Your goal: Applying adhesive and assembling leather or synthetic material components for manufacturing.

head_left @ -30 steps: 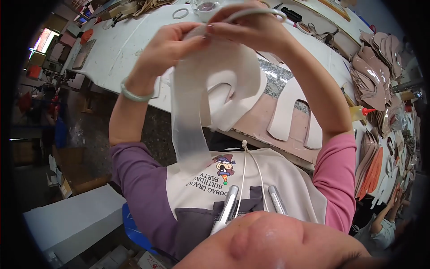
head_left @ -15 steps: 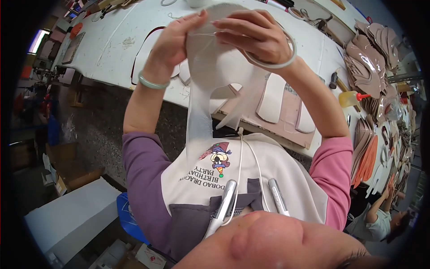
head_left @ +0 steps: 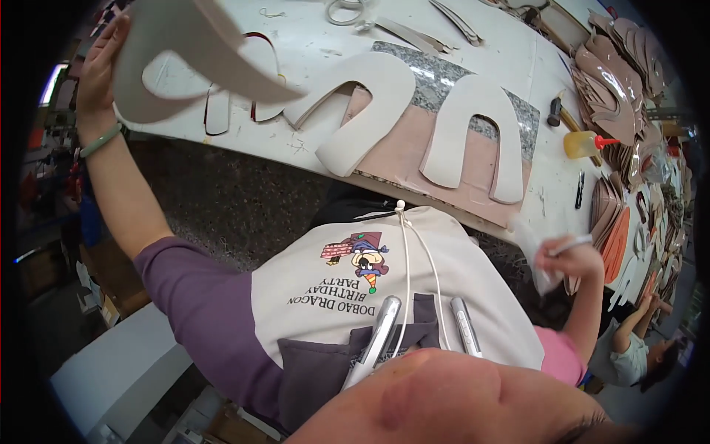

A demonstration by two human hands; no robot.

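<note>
At the upper left, my left hand (head_left: 102, 70) is closed on the edge of a white U-shaped shoe-upper piece (head_left: 177, 33), tilted above the table. My right hand (head_left: 577, 260) is low at the right, past the table's front edge. Its fingers are closed on a crumpled, see-through white film (head_left: 540, 263), partly blurred. Between the hands, two similar U-shaped pieces lie on the table, a left one (head_left: 384, 78) and a right one (head_left: 447, 140). They rest on a pinkish board (head_left: 399, 159) and a speckled grey slab (head_left: 421, 66).
Right of the board are a hammer (head_left: 556, 109), a yellow bottle with a red tip (head_left: 583, 144) and a black pen-like tool (head_left: 580, 189). Stacked pinkish cut pieces (head_left: 606, 100) line the right side. Another person (head_left: 629, 351) is at the lower right. A tape roll (head_left: 344, 11) lies at the back.
My hands were together over the table on the white piece and film; they are now apart. The left moved left with the piece, the right down and right with the film.
</note>
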